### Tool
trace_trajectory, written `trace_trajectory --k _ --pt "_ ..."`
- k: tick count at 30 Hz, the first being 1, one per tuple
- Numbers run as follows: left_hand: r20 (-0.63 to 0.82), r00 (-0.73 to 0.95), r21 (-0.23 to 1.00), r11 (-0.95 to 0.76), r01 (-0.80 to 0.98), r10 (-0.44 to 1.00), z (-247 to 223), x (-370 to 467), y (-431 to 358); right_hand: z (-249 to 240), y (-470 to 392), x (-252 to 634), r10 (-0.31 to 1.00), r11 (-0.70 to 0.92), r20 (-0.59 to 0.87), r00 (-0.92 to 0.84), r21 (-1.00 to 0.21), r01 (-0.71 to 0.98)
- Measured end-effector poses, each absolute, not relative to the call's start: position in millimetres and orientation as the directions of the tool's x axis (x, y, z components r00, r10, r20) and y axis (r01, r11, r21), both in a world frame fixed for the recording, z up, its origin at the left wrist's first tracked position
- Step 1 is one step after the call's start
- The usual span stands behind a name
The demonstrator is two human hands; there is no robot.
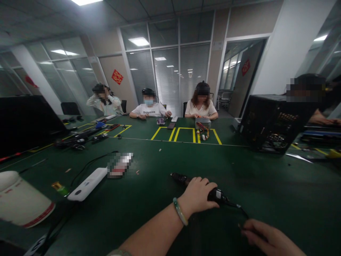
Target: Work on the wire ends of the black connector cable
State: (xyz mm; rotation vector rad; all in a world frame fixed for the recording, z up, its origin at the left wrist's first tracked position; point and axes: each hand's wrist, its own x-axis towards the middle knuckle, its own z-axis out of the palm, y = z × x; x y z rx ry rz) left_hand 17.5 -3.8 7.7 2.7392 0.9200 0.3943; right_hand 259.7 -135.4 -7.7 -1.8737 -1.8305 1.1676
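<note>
Green table [149,213] fills the foreground, yellow tape marks on the far half; black computer case [274,124] stands upright at the right, well apart from the work. White power strip [87,185] lies to the left, clear of both hands. Task item: black corded tool [182,179], looks like an electric screwdriver, on the near part of the table, roughly centre-right, nose pointing away and left. Left hand [199,193] is wrapped over its barrel from above, thumb toward the cord end; a firm but light hold on the body suits it, fingers well behind the nose. Right hand [262,233] is apart from the left, lower right, fingertips drawn together on the cord [241,209], seemingly a pinch; exact contact is hard to tell. Best handling, as judged: steady the barrel with the left, guide the cord loosely with the right, no sharp bend or tug where it enters the tool. Tool tip [172,174] best faces away from both wrists.
</note>
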Motion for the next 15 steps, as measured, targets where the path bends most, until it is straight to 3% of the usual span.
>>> trace_trajectory --k 3,9,15 --pt "0.219 0.750 0.272 -0.778 0.567 0.624 8 17 -6 16 -119 241 0.963 -0.112 -0.239 -0.126 -0.778 0.618" --pt "0.223 0.660 0.245 -0.697 0.674 0.717 7 3 -4 39 -73 216 0.995 0.029 -0.023 -0.093 -0.851 0.525" --pt "0.214 0.596 0.276 -0.634 0.723 0.774 6 -34 1 16 -50 205 0.951 0.008 -0.122 -0.285 -0.909 0.417"
